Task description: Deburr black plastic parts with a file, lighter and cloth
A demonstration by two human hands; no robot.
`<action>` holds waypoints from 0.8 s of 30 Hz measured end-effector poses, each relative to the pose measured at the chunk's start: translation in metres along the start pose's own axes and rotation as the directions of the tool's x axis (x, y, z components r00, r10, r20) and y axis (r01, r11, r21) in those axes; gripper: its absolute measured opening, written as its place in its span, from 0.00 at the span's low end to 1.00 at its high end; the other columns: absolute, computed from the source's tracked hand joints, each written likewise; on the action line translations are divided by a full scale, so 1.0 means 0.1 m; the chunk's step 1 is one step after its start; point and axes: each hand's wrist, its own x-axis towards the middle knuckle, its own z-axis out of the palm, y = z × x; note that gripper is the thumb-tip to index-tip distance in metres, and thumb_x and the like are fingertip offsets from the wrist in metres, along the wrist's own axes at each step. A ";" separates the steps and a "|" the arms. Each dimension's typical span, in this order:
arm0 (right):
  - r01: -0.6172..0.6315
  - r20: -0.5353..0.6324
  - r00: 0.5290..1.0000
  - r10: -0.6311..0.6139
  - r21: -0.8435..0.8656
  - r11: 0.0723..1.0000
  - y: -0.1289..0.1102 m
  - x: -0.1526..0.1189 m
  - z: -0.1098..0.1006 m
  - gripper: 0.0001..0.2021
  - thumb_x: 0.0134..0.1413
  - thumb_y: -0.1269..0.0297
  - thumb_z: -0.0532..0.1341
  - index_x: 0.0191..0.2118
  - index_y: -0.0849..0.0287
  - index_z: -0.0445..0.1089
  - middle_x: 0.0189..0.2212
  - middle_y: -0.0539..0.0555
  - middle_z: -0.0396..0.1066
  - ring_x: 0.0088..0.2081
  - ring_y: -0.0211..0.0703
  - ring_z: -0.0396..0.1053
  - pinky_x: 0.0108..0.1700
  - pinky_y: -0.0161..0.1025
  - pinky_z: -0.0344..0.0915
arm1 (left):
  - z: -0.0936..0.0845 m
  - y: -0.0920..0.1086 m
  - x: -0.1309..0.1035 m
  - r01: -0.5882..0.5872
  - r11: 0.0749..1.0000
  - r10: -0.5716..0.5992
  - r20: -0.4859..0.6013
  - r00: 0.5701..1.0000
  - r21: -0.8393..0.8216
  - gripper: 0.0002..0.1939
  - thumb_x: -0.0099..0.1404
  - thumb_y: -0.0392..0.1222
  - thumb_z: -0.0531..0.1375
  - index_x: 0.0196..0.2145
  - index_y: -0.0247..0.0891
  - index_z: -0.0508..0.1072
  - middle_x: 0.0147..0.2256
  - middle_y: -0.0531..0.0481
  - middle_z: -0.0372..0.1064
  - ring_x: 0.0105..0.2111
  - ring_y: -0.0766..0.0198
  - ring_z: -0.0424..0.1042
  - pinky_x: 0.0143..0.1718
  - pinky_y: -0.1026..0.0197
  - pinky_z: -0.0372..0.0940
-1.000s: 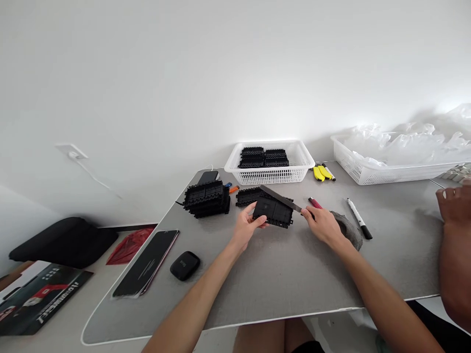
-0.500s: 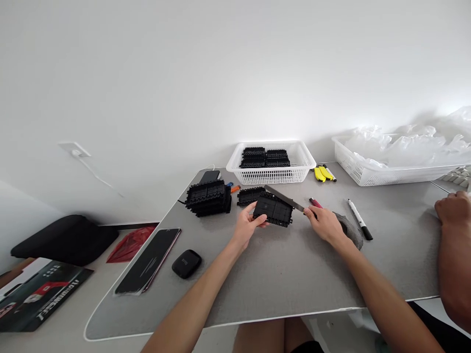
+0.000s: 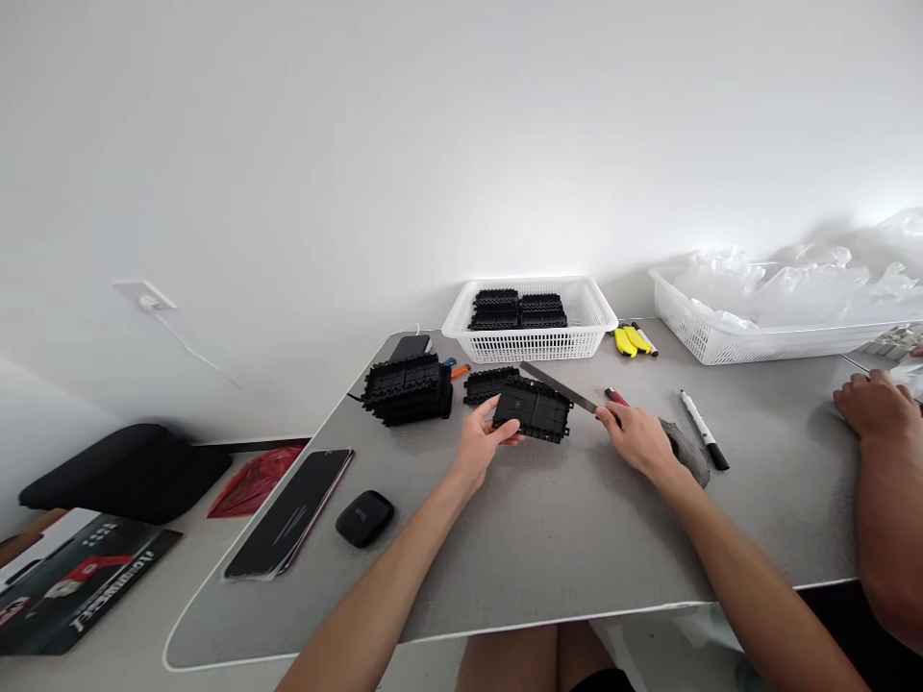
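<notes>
My left hand (image 3: 482, 440) grips a black plastic tray-like part (image 3: 535, 411) by its left end, thumb on top, tilted above the table. My right hand (image 3: 635, 438) is closed around a flat metal file (image 3: 561, 386), whose blade slants up and left along the part's far edge. Whether the blade touches the edge I cannot tell. Another black part (image 3: 487, 384) lies flat just behind. To the left stands a stack of similar black parts (image 3: 404, 388). A grey cloth-like item (image 3: 688, 452) rests beside my right wrist.
At the back, a white basket (image 3: 534, 344) holds several black parts. Another white basket (image 3: 699, 332) contains clear plastic bags. Nearby lie yellow-handled tools (image 3: 631, 340), a marker (image 3: 704, 431), a phone-like slab (image 3: 289, 514) and a black puck (image 3: 364, 518). A co-worker's hand (image 3: 878, 406) rests at right.
The file's blade has shifted slightly away from the part's far edge. My left hand still holds the part in nearly the same place. The co-worker's hand has moved a little left.
</notes>
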 end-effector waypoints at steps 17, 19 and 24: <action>-0.014 -0.055 0.998 0.018 0.076 0.997 0.10 0.02 -0.04 0.24 0.66 0.49 0.42 0.29 0.57 0.66 0.22 0.53 0.66 0.25 0.42 0.61 0.27 0.36 0.44 | 0.00 0.03 -0.01 0.013 1.000 -0.013 -0.012 1.000 -0.007 0.38 0.51 0.45 0.70 0.57 0.32 0.65 0.35 0.44 0.76 0.28 0.62 0.75 0.31 0.60 0.70; 0.056 -0.048 0.998 -0.051 0.116 0.992 0.05 0.01 -0.01 0.24 0.66 0.49 0.42 0.29 0.56 0.66 0.21 0.52 0.65 0.24 0.41 0.61 0.28 0.36 0.44 | 0.00 0.03 -0.01 0.016 1.000 -0.016 0.013 1.000 -0.004 0.37 0.51 0.45 0.70 0.57 0.33 0.65 0.36 0.44 0.77 0.28 0.62 0.75 0.32 0.60 0.70; 0.063 -0.027 0.998 -0.060 0.126 0.990 0.02 0.01 0.03 0.23 0.65 0.48 0.44 0.27 0.56 0.63 0.21 0.51 0.64 0.25 0.41 0.60 0.28 0.36 0.44 | 0.00 0.02 -0.02 0.017 0.999 -0.016 0.020 1.000 -0.038 0.36 0.51 0.44 0.70 0.56 0.35 0.65 0.36 0.44 0.77 0.27 0.63 0.75 0.31 0.60 0.70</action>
